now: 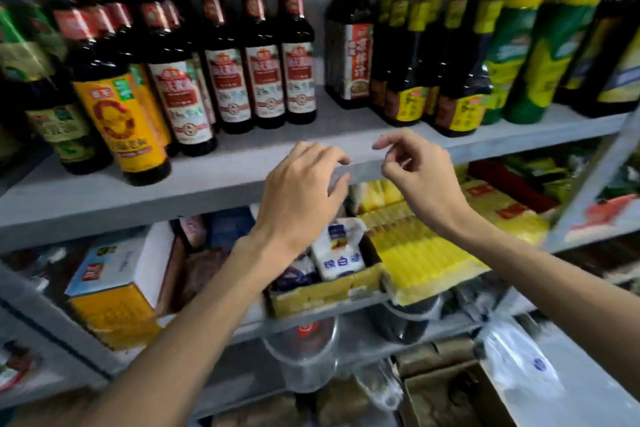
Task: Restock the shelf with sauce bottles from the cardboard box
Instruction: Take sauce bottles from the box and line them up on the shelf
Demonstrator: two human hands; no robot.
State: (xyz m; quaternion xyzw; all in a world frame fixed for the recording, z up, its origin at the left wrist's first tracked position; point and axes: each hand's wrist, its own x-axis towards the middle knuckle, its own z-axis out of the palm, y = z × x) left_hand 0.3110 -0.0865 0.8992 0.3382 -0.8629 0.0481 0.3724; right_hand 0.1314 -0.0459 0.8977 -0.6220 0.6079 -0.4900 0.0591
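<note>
I see a grey shelf, dark bottles with red-and-white labels, a yellow-labelled bottle with a red ring, yellow packets, and a brown box.

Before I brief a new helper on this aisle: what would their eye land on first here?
The left hand and the right hand hover empty, fingers loosely curled, at the front edge of the grey shelf. Behind them stands a row of dark bottles with red and white labels, an orange-labelled bottle at its left. Bright yellow packets lie on the shelf below.
</note>
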